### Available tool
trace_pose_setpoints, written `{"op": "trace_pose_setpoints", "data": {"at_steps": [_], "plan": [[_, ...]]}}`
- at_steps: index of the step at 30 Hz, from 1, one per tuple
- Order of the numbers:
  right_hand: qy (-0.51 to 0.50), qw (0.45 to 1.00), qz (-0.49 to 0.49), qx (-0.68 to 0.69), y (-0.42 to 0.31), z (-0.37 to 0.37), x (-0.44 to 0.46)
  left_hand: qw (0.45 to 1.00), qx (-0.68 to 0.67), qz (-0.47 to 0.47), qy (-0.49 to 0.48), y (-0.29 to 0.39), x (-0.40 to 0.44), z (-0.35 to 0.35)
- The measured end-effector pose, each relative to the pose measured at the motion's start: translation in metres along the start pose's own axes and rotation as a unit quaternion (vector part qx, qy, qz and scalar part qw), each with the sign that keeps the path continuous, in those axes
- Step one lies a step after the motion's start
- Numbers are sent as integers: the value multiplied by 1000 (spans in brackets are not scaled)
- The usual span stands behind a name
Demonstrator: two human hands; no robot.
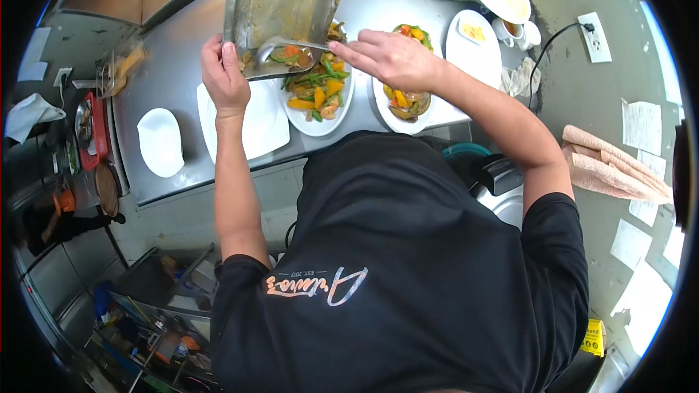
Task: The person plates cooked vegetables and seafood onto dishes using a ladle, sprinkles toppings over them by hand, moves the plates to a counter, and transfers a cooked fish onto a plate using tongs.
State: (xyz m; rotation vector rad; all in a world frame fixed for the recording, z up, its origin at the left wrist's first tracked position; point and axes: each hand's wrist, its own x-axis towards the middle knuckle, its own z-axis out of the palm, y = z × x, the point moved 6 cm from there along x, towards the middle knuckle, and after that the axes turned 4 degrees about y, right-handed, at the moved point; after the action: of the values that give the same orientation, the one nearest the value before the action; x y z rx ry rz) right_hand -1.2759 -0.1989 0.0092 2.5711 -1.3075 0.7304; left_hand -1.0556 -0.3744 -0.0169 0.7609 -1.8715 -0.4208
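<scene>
My left hand (227,78) grips the edge of the tilted pan (282,4); my right hand (393,60), fingers curled, holds the spoon (313,45) in it, over a filled plate (319,129). I'm likely scooping out food (293,57); next calls for steady tilt and a controlled push.

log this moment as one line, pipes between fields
left grip: tilted metal pan | right grip: spoon, inside pan | pan contents: food at lower edge | under edge: oval plate with vegetables
</scene>
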Motion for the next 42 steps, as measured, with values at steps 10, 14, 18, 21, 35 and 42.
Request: {"op": "trace_pose_setpoints", "data": {"at_steps": [10,14,18,21,35,42], "plan": [[22,997,52,-54,-1,-32,10,999,31,-28,20,3,-25,-17],[39,998,55,-10,-27,-26,29,999,16,0,43,5,-19,-14],[27,995,90,25,-50,-3,18,996,-45,-63,54,11,-15,-16],[-13,997,68,18,-61,2,14,994,-58,-77,55,12,-11,-18],[-86,990,74,-85,-30,-24,-6,999,34,5,15,5,-31,-10],[-152,983,78,-72,-44,-6,-19,990,89,105,43,27,-26,-18]]}}
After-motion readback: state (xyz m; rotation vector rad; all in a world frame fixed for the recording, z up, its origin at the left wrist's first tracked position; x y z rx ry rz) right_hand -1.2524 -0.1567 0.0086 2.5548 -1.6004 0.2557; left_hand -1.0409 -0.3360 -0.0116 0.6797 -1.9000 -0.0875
